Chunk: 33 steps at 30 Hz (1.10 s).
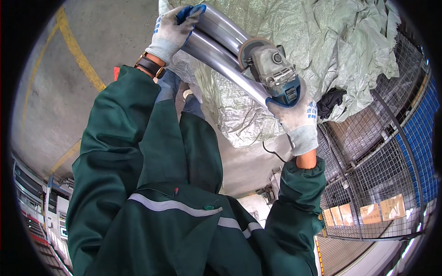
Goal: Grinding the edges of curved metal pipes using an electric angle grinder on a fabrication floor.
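My right hand (297,115), in a white work glove with a blue palm, is wrapped round the body of an angle grinder (271,66). The grinder has a grey metal head and a blue housing. Its brownish disc (246,49) lies over shiny metal tubing (214,55), which looks like two tubes side by side; whether the disc touches the metal, I cannot tell. At the tubing's upper left end, my gloved left hand (177,28) is closed round it, fingers curled over. The tubing slants down to the right, and its lower end runs behind the grinder and my right hand.
A crumpled pale green plastic sheet (322,46) spreads beneath the tubing. Dark cable (275,152) hangs below my right wrist. To the right stands a wire mesh cage (368,170) with cardboard pieces (384,209). Yellow lines (80,55) mark the grey floor on the left.
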Available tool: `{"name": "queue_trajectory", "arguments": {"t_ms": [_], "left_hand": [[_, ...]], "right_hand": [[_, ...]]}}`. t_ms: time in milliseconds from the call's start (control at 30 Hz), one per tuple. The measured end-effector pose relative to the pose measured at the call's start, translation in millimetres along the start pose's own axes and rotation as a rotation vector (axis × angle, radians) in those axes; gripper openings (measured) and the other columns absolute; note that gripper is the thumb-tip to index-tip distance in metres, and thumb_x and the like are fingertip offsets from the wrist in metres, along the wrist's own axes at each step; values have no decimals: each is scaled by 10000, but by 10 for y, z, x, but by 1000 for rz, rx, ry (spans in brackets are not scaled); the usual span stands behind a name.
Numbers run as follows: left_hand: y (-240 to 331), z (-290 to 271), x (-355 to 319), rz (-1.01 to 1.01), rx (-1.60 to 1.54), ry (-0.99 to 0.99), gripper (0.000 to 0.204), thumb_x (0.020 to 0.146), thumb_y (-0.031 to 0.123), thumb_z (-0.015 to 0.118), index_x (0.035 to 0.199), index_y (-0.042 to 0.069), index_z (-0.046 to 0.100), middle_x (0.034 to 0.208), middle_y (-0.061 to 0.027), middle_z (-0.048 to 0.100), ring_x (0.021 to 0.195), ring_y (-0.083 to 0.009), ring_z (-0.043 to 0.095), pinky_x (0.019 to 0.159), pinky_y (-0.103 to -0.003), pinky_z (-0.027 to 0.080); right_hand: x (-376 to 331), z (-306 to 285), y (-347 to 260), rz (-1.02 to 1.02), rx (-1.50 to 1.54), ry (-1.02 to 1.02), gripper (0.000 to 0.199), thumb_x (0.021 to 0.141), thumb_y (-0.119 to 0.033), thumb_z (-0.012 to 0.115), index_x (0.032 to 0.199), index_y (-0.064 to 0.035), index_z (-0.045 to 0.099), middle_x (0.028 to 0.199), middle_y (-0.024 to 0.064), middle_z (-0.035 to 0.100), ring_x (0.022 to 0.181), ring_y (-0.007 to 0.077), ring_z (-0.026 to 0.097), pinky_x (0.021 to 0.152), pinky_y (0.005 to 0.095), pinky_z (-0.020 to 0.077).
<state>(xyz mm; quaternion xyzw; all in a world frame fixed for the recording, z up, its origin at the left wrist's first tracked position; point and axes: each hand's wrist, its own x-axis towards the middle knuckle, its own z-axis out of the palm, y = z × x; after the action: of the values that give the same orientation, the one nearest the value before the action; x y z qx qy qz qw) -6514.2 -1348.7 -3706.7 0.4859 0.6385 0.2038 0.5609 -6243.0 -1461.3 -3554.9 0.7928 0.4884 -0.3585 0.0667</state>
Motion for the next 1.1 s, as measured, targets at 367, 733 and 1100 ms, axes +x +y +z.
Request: {"name": "queue_trajectory", "arguments": {"t_ms": [367, 733, 1100], "left_hand": [[-6, 24, -7, 41, 21, 26, 411, 855, -99, 599, 1263, -58, 611, 1006, -78, 740, 876, -113, 665, 816, -228, 536], [-236, 39, 36, 10, -309, -20, 405, 877, -121, 544, 1258, -3, 610, 990, -85, 728, 796, -98, 665, 715, -196, 534], [-345, -8, 59, 36, -150, -61, 470, 860, -151, 531, 1318, -53, 569, 1077, -113, 712, 880, -118, 652, 789, -208, 530]], "right_hand": [[-9, 23, -29, 36, 12, -14, 781, 617, -316, 805, 1322, -87, 558, 1004, 157, 734, 801, 324, 714, 711, 378, 576], [42, 38, -13, -20, 84, -20, 798, 624, -265, 828, 1330, -26, 542, 1021, 167, 718, 784, 269, 693, 695, 340, 571], [87, 31, -21, 20, 140, -54, 792, 601, -294, 812, 1311, -47, 563, 998, 170, 729, 802, 312, 710, 713, 376, 575]]}}
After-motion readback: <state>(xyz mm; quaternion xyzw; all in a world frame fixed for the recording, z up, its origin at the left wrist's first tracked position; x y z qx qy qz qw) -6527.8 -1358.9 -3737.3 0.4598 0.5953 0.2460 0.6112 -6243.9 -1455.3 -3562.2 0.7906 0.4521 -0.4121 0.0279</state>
